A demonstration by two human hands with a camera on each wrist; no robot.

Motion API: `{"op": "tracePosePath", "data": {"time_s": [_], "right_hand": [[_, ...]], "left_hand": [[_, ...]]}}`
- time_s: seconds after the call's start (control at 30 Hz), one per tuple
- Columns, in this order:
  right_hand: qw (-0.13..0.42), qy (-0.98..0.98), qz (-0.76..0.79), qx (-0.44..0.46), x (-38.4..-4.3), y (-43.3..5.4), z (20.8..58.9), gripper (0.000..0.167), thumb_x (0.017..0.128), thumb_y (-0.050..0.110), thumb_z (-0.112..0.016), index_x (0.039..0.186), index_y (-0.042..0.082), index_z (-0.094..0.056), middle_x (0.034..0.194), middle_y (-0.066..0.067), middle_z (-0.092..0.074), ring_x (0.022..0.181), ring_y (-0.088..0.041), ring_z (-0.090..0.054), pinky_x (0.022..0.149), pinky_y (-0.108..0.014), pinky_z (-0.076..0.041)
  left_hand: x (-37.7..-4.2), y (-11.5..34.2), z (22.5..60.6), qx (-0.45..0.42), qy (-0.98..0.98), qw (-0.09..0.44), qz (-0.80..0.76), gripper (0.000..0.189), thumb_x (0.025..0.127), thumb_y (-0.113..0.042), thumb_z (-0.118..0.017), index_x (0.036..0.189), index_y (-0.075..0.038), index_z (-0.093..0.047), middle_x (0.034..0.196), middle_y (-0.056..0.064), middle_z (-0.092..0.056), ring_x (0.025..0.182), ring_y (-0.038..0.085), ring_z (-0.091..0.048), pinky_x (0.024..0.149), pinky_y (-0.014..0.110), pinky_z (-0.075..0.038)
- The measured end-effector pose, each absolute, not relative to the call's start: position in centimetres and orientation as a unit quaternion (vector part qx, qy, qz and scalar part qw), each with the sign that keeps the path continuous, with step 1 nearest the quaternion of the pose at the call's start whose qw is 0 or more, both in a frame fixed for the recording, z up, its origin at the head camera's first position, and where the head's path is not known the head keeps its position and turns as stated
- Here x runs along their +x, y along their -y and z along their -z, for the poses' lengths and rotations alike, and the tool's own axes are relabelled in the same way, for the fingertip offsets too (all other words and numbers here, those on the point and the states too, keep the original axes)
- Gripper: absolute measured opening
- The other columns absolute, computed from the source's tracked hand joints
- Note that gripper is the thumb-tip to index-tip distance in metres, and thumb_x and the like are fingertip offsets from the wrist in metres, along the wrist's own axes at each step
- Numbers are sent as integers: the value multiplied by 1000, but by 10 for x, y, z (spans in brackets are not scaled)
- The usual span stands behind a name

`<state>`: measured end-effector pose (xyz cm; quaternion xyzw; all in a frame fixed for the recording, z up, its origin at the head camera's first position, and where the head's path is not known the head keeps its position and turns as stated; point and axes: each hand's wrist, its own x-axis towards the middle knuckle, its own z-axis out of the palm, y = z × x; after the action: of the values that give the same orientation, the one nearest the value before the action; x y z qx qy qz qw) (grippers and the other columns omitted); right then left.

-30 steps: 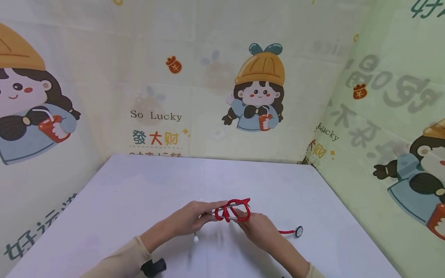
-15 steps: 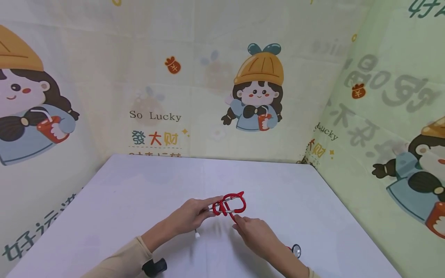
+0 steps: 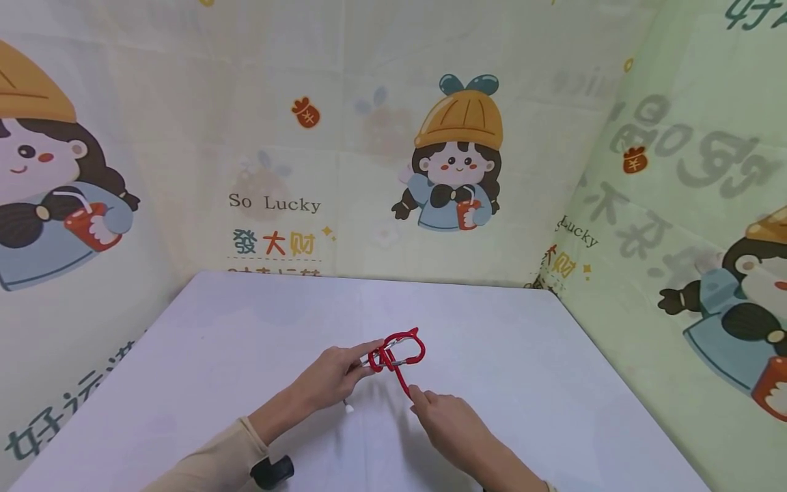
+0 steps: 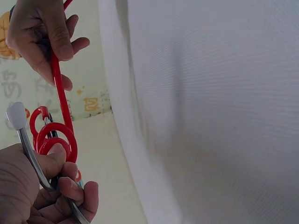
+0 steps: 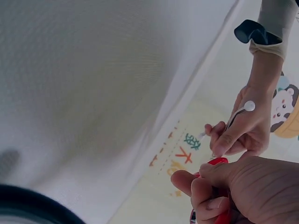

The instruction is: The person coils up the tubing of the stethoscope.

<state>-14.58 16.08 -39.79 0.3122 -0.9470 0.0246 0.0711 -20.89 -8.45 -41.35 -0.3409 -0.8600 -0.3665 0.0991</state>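
Note:
A stethoscope with red tubing point(image 3: 423, 350) is held above the table. My left hand point(image 3: 324, 384) grips its metal ear tubes point(image 4: 32, 157) together with the tubing coiled round them. One white ear tip point(image 4: 17, 115) sticks out past the left thumb and also shows below that hand in the head view. My right hand point(image 3: 453, 429) pinches the loose length of tube point(image 4: 60, 91), stretched between the two hands. The chest piece cannot be made out in the head view. A dark curved rim point(image 5: 32, 203) fills the lower left corner of the right wrist view, too near to identify.
The white table point(image 3: 277, 314) spreads under both hands. Cloth walls point(image 3: 369, 239) printed with cartoon figures stand behind it and at both sides. A black wrist strap point(image 3: 272, 471) is on the left sleeve.
My right hand has moved down, away from the coil, drawing out the red tube. The left hand and coil have shifted slightly up and left. The chest piece has left the head view.

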Motion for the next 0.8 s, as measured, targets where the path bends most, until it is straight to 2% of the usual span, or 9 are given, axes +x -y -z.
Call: {"op": "tracePosePath", "data": {"time_s": [0.17, 0.37, 0.47, 0.57, 0.67, 0.8], "right_hand": [[64, 947, -18, 315, -139, -159, 396, 45, 91, 16, -78, 130, 3, -60, 86, -3, -71, 59, -9, -59, 58, -19, -52], [134, 921, -23, 366, -128, -163, 398, 57, 87, 4, -79, 137, -5, -55, 86, -3, -68, 59, -12, -59, 56, -19, -47], [145, 913, -30, 380, -124, -163, 396, 61, 84, 1, -80, 139, -5, -54, 87, -2, -67, 59, -10, -56, 56, -18, -45], [125, 914, -30, 384, -123, -161, 393, 60, 84, 2, -81, 138, -2, -56, 85, -1, -65, 58, -8, -52, 56, -16, -44], [98, 918, -30, 384, -122, -159, 389, 52, 86, 4, -80, 134, 3, -58, 86, 0, -65, 60, -7, -52, 58, -16, -46], [76, 917, -41, 389, -121, -158, 384, 39, 89, 6, -77, 125, 7, -61, 94, 0, -68, 69, -7, -58, 65, -16, -51]], "left_hand": [[-207, 85, 413, -322, 870, 97, 361, 54, 92, -9, -76, 144, -8, -60, 61, -10, -55, 53, 0, -37, 51, 20, -42], [-207, 87, 416, -324, 875, 108, 344, 51, 91, -6, -76, 141, -5, -62, 58, -14, -48, 52, -1, -34, 50, 19, -39], [-207, 87, 417, -330, 876, 113, 334, 49, 91, -6, -76, 139, -4, -63, 60, -11, -54, 53, 0, -35, 51, 19, -39], [-206, 87, 418, -331, 879, 117, 323, 48, 91, -8, -76, 138, -3, -64, 66, -3, -64, 53, 0, -36, 52, 19, -39], [-205, 87, 419, -329, 883, 118, 314, 47, 91, -9, -76, 136, -2, -65, 73, 3, -70, 54, 1, -38, 52, 19, -40], [-202, 88, 419, -328, 887, 117, 303, 46, 91, -9, -77, 135, -3, -66, 77, 4, -72, 55, 2, -40, 53, 19, -40]]}}
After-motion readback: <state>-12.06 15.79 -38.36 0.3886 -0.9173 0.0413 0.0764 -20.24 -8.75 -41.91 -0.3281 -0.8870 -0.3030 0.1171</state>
